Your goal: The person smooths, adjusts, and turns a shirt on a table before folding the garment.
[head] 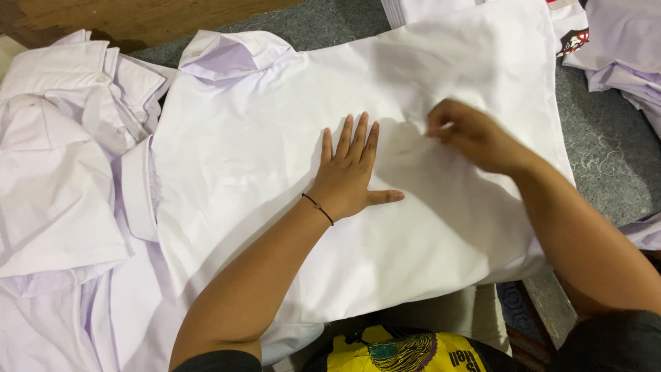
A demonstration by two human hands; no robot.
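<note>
Grey table [606, 172]: left hand [348, 180] flat, spread on white shirt [261, 138]; right hand [465, 134] pinching its fabric.

A grey felt-covered surface [592, 158] carries a white shirt [275, 138] spread flat, collar toward the far left; a heap of white shirts [62, 172] lies along its left side; more folded white garments [626, 48] sit at the far right corner.
</note>
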